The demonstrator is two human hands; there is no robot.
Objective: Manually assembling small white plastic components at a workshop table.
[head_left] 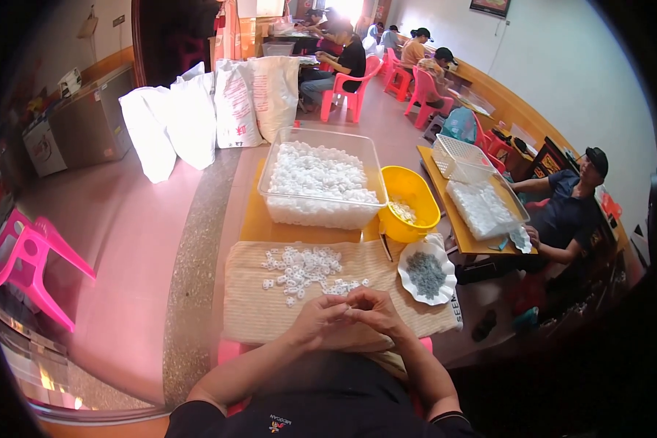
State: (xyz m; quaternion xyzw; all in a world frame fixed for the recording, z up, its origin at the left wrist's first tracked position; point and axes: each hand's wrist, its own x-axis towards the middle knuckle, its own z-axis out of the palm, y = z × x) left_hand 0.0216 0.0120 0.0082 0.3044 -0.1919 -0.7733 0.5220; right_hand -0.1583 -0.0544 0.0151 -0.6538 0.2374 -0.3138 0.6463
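My left hand (320, 319) and my right hand (376, 309) meet fingertip to fingertip over the near edge of a beige ribbed cloth (252, 310). Both are closed in a pinch; whatever lies between the fingertips is too small and covered to name. Just beyond them, a loose pile of small white plastic pieces with holes (303, 269) is spread on the cloth, a few strays close to my fingers. Right of my right hand stands a white scalloped dish (449, 281) holding many tiny grey-blue parts.
Behind the cloth are a clear bin (321, 213) heaped with white pieces and a yellow tub (409, 235). White sacks (237, 109) stand farther back. At right, a person (568, 201) sits by a table with a clear tray (478, 208). A pink chair (33, 252) is at left.
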